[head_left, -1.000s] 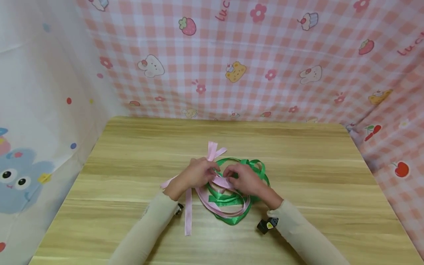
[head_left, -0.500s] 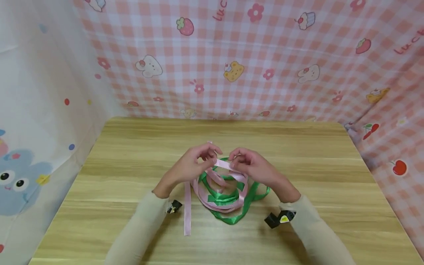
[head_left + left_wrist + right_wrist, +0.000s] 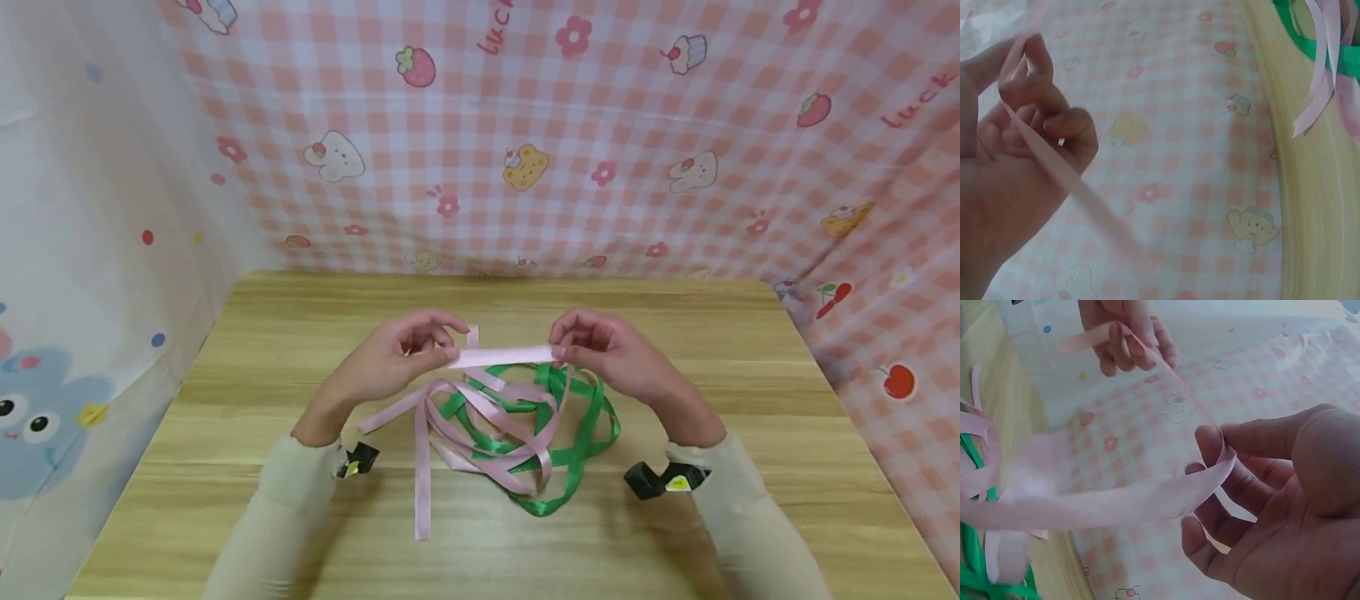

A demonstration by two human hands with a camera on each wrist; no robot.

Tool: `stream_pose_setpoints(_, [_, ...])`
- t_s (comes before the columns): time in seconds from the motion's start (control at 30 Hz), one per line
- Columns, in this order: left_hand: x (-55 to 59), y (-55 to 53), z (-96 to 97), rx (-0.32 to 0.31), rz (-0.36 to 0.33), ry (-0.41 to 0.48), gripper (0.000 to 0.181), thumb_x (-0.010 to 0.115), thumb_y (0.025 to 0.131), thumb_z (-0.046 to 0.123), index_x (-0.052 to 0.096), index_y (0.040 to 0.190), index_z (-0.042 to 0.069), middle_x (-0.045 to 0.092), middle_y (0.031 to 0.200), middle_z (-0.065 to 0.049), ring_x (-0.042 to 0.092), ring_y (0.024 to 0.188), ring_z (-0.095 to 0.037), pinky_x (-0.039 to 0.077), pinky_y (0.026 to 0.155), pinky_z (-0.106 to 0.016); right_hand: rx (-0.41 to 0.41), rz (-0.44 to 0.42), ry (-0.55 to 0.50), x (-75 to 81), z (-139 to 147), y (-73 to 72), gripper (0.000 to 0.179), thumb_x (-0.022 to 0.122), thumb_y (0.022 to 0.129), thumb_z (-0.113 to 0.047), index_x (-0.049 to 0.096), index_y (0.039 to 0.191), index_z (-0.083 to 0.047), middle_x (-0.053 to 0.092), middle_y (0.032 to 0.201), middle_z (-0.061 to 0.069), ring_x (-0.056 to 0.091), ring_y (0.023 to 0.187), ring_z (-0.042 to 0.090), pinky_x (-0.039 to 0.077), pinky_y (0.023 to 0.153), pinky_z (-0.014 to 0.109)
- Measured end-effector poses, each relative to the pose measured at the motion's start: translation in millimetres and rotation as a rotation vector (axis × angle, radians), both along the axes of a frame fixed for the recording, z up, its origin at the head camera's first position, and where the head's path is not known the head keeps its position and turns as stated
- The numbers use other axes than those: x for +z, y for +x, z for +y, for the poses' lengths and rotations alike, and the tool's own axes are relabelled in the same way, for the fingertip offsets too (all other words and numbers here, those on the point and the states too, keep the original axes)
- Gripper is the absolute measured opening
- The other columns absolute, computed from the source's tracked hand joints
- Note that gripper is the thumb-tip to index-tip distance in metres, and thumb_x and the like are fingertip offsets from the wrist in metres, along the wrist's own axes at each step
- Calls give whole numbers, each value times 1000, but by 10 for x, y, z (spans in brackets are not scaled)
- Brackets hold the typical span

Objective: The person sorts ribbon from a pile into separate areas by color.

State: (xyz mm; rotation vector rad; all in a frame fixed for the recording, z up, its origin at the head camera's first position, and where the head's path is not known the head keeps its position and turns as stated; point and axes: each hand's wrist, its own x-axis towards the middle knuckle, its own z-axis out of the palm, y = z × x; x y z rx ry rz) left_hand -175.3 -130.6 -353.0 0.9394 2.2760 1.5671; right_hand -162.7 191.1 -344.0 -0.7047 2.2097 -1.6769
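Note:
Between both hands a stretch of pink ribbon (image 3: 504, 357) is held up nearly straight. My left hand (image 3: 397, 352) pinches its left end between thumb and finger, and a tail of it slants down past the fingers in the left wrist view. At the other end my right hand (image 3: 611, 354) pinches the ribbon with thumb and forefinger (image 3: 1210, 447), the other fingers loosely bent. From there a wide pink length hangs toward the pile. Below the hands, loops of pink ribbon lie tangled with green ribbon (image 3: 573, 483) on the wooden table.
The wooden table (image 3: 247, 467) spreads around the ribbon pile. One loose pink strip (image 3: 423, 500) points toward the near edge. Behind the table hangs a pink checked cloth (image 3: 465, 117), and a white printed cloth (image 3: 90, 208) hangs at the left.
Both hands have lifted the pink ribbon from the pile and moved apart, left hand leftward and right hand rightward, pulling the stretch between them longer. The pink loops below have shifted and loosened.

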Motion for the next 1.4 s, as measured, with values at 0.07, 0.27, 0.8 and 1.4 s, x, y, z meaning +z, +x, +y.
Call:
stream_pose_setpoints(0.07, [24, -18, -61, -44, -35, 19, 33, 62, 98, 8, 58, 130, 10, 66, 94, -4, 50, 62, -12, 39, 52, -23, 3, -11, -42, 10, 26, -10, 14, 53, 100, 1, 54, 113, -2, 63, 89, 4, 61, 81, 15, 54, 75, 26])
stream_pose_setpoints(0.27, [98, -49, -242, -112, -95, 136, 40, 57, 97, -3, 49, 136, -1, 65, 95, -5, 54, 63, -12, 46, 53, -23, 37, 0, -115, 89, 112, -41, 24, 46, 102, 2, 45, 123, -11, 59, 96, 10, 53, 69, 19, 51, 63, 27])
stream_pose_setpoints(0.8, [93, -20, -750, -20, -99, 274, 39, 55, 95, -10, 60, 128, 11, 69, 98, 1, 54, 65, -10, 46, 54, -23, -171, 113, 71, 277, 605, -23, 12, 56, 100, -5, 61, 111, -4, 67, 86, -3, 58, 69, 15, 51, 63, 25])
stream_pose_setpoints(1.4, [-148, -151, -1405, 351, -168, 129, 21, 64, 97, 9, 65, 117, 16, 64, 77, 9, 45, 61, -13, 29, 50, -30, -394, 77, -120, -15, 1521, -103, 25, 60, 96, 1, 64, 121, 4, 75, 85, -1, 69, 74, 10, 54, 76, 17])
